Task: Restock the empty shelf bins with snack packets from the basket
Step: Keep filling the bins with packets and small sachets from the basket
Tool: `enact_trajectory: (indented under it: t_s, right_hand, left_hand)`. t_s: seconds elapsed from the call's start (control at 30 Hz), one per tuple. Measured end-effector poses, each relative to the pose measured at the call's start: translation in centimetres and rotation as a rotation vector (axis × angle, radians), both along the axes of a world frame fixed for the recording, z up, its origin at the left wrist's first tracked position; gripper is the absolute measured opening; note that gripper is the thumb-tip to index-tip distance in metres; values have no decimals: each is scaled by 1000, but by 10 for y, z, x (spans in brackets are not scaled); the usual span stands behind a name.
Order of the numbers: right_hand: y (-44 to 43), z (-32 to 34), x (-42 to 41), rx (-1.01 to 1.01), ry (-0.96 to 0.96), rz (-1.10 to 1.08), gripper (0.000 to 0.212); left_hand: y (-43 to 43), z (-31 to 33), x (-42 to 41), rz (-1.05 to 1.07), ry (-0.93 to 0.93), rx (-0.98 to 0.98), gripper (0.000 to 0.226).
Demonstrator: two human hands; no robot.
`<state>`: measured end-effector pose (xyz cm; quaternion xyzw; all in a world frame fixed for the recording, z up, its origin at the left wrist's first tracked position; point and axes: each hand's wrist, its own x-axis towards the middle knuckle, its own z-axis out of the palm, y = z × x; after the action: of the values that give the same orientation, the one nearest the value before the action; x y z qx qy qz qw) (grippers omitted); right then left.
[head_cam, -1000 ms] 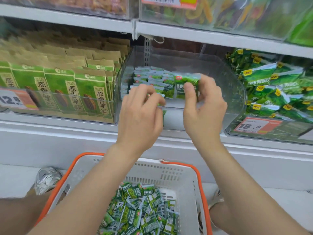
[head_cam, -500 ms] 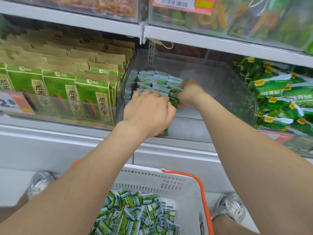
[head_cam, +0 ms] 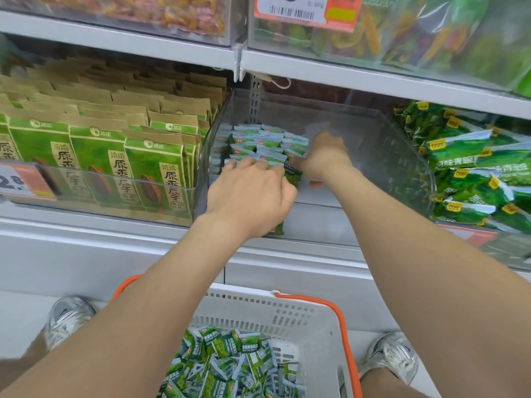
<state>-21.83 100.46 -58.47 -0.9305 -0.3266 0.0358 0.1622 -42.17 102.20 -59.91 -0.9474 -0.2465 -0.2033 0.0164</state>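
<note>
Our left grip (head_cam: 250,193) curls round snack packets (head_cam: 267,145) in the clear bin (head_cam: 373,133), our right grip (head_cam: 324,159) pinches one beside it; seed bags (head_cam: 155,168) stand left, the basket (head_cam: 287,314) below.

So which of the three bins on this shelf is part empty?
The middle bin: only a few rows of packets at its left side, the rest bare. The left bin and right bin are full.

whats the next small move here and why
Probably let the right hand release its green packet at the row's end, then take the spare packet under the left hand; the clear bin is mostly bare, the basket holds plenty.
</note>
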Motion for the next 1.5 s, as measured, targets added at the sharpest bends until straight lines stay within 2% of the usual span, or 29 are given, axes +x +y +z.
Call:
enact_trajectory:
  t_s: [0.1,0.17,0.3,0.4,0.5,0.57,0.63,0.77,0.9,1.03,1.1,1.17,1.23,1.3,1.37,1.5]
  right_hand:
    - [-17,8,-14,-12,-34,82,28]
    - [-32,15,-26,54,-74,114,10]
    - [-73,18,-63,401,-193,205,23]
    - [-110,3,-100,681,-348,304,18]
    - [-141,-31,-130,711,-423,364,16]
    - [-154,-63,-138,639,-382,400,10]
    - [-165,-97,-141,488,-334,442,9]
    - [-187,-157,-142,-53,-67,570,20]
    - [-204,-209,-148,-376,183,623,21]
    - [-222,-251,-157,-703,296,638,22]
    - [-228,-263,-160,-773,302,624,24]
    - [-230,-270,-162,-813,310,611,20]
    - [-230,-273,-164,-822,322,612,23]
    - [-229,-275,-167,-825,335,626,28]
    - [-227,-275,-169,-832,340,648,28]
    - [-223,-275,-174,-817,358,686,19]
  left_hand:
    - [0,0,-1,7,-22,-20,57]
    - [0,0,-2,6,-36,-43,57]
    - [-3,2,-6,15,-103,-51,50]
    - [-13,0,-10,17,-237,98,37]
    - [-35,-11,-19,-72,-471,231,18]
    - [-54,-27,-28,-210,-557,205,10]
    - [-68,-53,-38,-336,-504,131,12]
    - [-81,-127,-59,-393,-163,-99,11]
    - [-92,-187,-80,-261,296,-395,19]
    - [-101,-239,-102,-195,637,-505,21]
    - [-103,-264,-114,-175,787,-544,30]
    - [-104,-284,-124,-171,918,-577,54]
    - [-105,-296,-131,-176,973,-560,76]
    - [-106,-303,-133,-168,956,-530,82]
    - [-106,-308,-132,-150,901,-512,74]
    - [-102,-309,-127,-121,806,-511,30]
